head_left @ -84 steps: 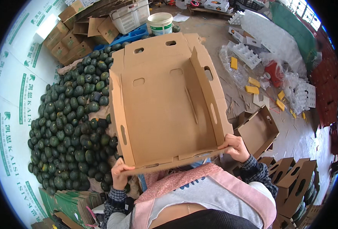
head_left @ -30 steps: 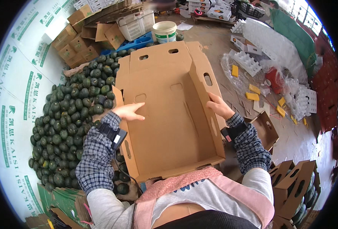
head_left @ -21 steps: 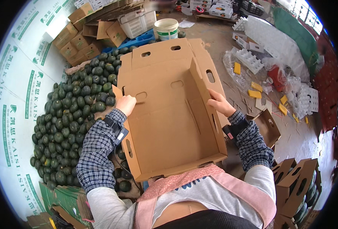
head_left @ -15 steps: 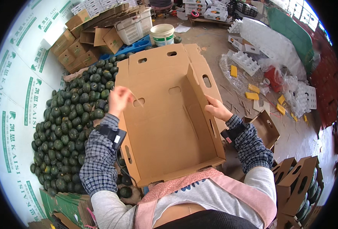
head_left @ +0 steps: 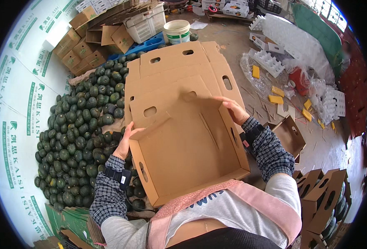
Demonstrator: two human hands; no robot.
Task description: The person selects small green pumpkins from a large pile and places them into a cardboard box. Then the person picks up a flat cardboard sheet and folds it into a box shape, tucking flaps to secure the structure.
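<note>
A partly folded cardboard box (head_left: 191, 153) lies open in front of me, its near, left and right walls standing up. At its far left corner, my left hand (head_left: 125, 142) grips the side wall, thumb over the small folded-in flap. My right hand (head_left: 235, 112) is closed on the far right corner, fingers over the bent flap there. The far panel still lies outward, and a blurred dark patch shows near its hand slot. Beneath the box are flat cardboard sheets (head_left: 173, 56) with hand slots.
Dark green squashes (head_left: 79, 141) form a large heap at left. A white bucket (head_left: 177, 32) and a white crate (head_left: 146, 25) stand beyond. Yellow blocks (head_left: 276, 99) and plastic wrap litter the floor at right. Cardboard boxes (head_left: 322, 199) holding squashes stand at lower right.
My left hand has come down and back to the box's left corner. My right hand has moved slightly farther away along the right wall. The far ends of both side walls are now bent inward.
</note>
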